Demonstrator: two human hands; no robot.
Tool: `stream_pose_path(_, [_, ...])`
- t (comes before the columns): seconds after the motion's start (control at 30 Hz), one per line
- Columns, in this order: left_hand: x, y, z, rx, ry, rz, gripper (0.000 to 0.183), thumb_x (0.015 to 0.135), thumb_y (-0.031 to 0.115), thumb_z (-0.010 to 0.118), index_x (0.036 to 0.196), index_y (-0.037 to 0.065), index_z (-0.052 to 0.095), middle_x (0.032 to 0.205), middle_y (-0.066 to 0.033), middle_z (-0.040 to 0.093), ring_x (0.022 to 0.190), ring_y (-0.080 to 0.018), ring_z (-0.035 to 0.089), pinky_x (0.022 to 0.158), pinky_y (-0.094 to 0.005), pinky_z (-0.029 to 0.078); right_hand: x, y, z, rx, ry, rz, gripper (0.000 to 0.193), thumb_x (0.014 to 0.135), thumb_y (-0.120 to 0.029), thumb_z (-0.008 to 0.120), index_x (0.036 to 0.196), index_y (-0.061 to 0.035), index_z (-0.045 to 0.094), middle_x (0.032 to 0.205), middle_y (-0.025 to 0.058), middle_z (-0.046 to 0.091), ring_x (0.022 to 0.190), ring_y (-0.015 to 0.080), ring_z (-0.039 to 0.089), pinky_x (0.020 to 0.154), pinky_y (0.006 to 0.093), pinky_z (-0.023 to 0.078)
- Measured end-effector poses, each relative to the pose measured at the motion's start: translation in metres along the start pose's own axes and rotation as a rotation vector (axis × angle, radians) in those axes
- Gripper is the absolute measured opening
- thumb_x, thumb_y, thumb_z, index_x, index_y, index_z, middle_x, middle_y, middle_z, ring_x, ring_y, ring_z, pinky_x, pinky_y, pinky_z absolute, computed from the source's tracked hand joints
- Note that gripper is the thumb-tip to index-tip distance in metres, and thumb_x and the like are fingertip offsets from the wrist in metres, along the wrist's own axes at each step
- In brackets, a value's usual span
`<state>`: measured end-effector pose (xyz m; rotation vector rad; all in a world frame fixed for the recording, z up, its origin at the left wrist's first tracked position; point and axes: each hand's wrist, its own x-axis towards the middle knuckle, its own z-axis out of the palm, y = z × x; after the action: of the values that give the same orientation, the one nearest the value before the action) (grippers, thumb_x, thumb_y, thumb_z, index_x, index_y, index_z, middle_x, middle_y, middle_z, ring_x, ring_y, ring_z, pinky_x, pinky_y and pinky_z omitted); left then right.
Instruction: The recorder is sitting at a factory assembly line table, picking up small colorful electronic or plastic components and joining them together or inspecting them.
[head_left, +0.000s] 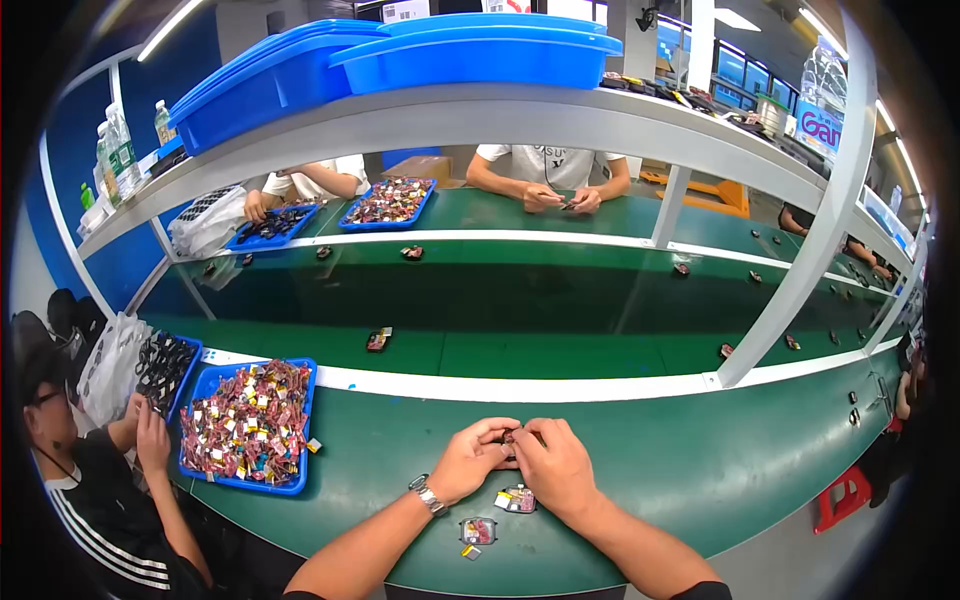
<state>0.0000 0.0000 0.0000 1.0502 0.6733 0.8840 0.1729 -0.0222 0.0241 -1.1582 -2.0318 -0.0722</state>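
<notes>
Above the near edge of the green bench, my left hand and my right hand meet with fingers closed. Pinched between them is a small dark electronic piece, mostly hidden by my fingertips. Just below my hands lies a small open electronic assembly with a pale yellow part. Nearer to me rests another assembly in a clear-edged casing, with a small silver-and-yellow piece beside it. A wristwatch is on my left wrist.
At left, a blue tray holds heaped small circuit assemblies. A co-worker sits beyond it with dark parts. A conveyor carrying scattered pieces runs behind a white rail. Overhead, a shelf bears blue tubs. Co-workers work across the line.
</notes>
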Motion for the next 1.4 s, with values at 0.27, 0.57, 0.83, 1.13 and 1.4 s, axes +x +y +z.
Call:
stream_pose_path(0.27, [-0.002, 0.007, -0.008, 0.015, 0.033, -0.021, 0.038, 0.096, -0.005, 0.051, 0.134, 0.000, 0.050, 0.126, -0.0094, 0.058, 0.109, -0.0158, 0.062, 0.093, -0.0299, 0.055, 0.001, -0.003, 0.013, 0.041, 0.061, 0.040, 0.018, 0.076, -0.003, 0.073, 0.093, -0.0045, 0.069, 0.093, 0.0077, 0.063, 0.082, 0.0253, 0.062, 0.071, 0.0353, 0.054])
stream_pose_path(0.57, [0.000, 0.005, -0.004, -0.019, 0.040, -0.017, 0.036, 0.096, -0.005, 0.050, 0.132, 0.000, 0.050, 0.126, -0.0095, 0.058, 0.108, -0.0158, 0.062, 0.093, -0.0306, 0.056, 0.004, 0.001, 0.006, -0.076, 0.063, -0.097, 0.021, 0.072, -0.003, 0.072, 0.093, -0.0046, 0.069, 0.093, 0.0073, 0.064, 0.082, 0.0239, 0.062, 0.071, 0.0363, 0.053])
stream_pose_path(0.83, [0.001, 0.001, 0.000, -0.005, 0.040, -0.022, 0.036, 0.097, -0.004, 0.049, 0.132, 0.001, 0.050, 0.125, -0.0093, 0.058, 0.108, -0.0160, 0.062, 0.092, -0.0303, 0.056, -0.004, 0.003, 0.007, -0.050, 0.045, -0.083, 0.019, 0.074, -0.005, 0.069, 0.093, -0.0042, 0.067, 0.093, 0.0061, 0.062, 0.086, 0.0224, 0.062, 0.070, 0.0337, 0.054])
stream_pose_path(1.13, [0.001, 0.001, 0.001, -0.035, 0.056, -0.010, 0.035, 0.097, -0.004, 0.049, 0.132, 0.000, 0.050, 0.125, -0.0096, 0.059, 0.108, -0.0166, 0.062, 0.093, -0.0310, 0.056, -0.005, 0.012, 0.016, 0.037, 0.107, -0.114, 0.018, 0.074, -0.004, 0.073, 0.092, -0.0052, 0.070, 0.095, 0.0042, 0.065, 0.083, 0.0220, 0.062, 0.067, 0.0333, 0.053])
stream_pose_path(1.4, [0.001, 0.002, -0.001, -0.046, 0.074, -0.023, 0.036, 0.097, -0.005, 0.048, 0.133, 0.000, 0.049, 0.129, -0.0102, 0.059, 0.112, -0.0171, 0.062, 0.093, -0.0309, 0.056, 0.002, 0.001, 0.000, -0.010, 0.072, -0.134, 0.027, 0.071, -0.008, 0.078, 0.096, -0.0056, 0.069, 0.107, 0.0072, 0.064, 0.095, 0.0242, 0.063, 0.077, 0.0370, 0.054])
